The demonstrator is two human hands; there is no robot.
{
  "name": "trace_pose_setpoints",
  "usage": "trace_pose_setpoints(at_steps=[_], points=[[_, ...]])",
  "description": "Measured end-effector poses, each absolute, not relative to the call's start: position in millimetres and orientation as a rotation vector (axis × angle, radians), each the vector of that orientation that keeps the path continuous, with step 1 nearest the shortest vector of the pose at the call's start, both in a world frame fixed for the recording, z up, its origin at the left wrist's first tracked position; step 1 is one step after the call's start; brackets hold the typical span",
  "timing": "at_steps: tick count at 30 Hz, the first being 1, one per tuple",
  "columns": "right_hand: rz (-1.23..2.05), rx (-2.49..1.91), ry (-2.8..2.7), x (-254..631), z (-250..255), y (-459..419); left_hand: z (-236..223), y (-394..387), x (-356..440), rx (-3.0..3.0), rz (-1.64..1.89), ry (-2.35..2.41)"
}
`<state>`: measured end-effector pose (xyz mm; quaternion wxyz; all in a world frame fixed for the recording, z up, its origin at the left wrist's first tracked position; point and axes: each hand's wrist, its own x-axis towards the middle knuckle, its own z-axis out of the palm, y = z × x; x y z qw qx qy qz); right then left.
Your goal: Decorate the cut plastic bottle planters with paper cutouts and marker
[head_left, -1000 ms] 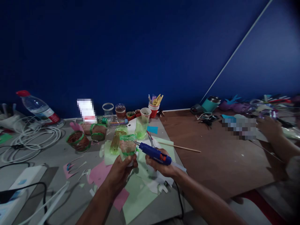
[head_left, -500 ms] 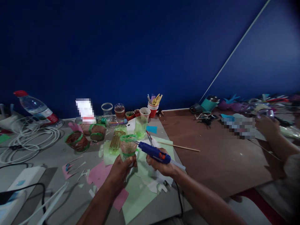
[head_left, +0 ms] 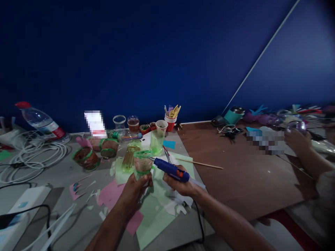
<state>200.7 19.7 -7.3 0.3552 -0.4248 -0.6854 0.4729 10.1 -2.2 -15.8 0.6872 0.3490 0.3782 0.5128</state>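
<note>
Near the middle of the table, my left hand (head_left: 138,186) is closed around the lower part of a small clear cup (head_left: 143,164) with a brownish-pink band and green trim at its rim. My right hand (head_left: 180,184) grips a blue glue gun (head_left: 170,168) with an orange part. Its metal nozzle points left and lies at the cup's rim; whether it touches cannot be made out. A clear glue stick (head_left: 197,183) juts from the gun's back. Beneath both hands lies pale green paper (head_left: 151,223), with pink paper (head_left: 112,193) beside it.
Brown-and-green decorated cups (head_left: 86,158) stand at the left. A tall greenish cup (head_left: 157,141), scissors (head_left: 166,154) and a wooden stick (head_left: 200,163) lie beyond my hands. Coiled white cable (head_left: 56,153) and a power strip (head_left: 26,209) occupy the left side. Another person's hand (head_left: 298,141) is at the right.
Almost nothing differs. The cup and glue gun keep the same pose, and the whole view has shifted only very slightly.
</note>
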Motion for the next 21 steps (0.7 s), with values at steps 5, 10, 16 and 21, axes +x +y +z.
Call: trace_pose_setpoints(at_steps=[5,10,16,21], points=[[1.209,-1.118,-1.780,200,-3,19,-18,-2,9,0.790,1.130,0.832],[1.271,-1.147,-1.740,201,-12,21,-24,-1,6,0.768,1.151,0.807],[1.402,-1.187,-1.652,200,-17,23,-28,1,4,0.725,1.163,0.797],[1.389,-1.203,-1.639,199,-10,22,-29,3,3,0.705,1.159,0.769]])
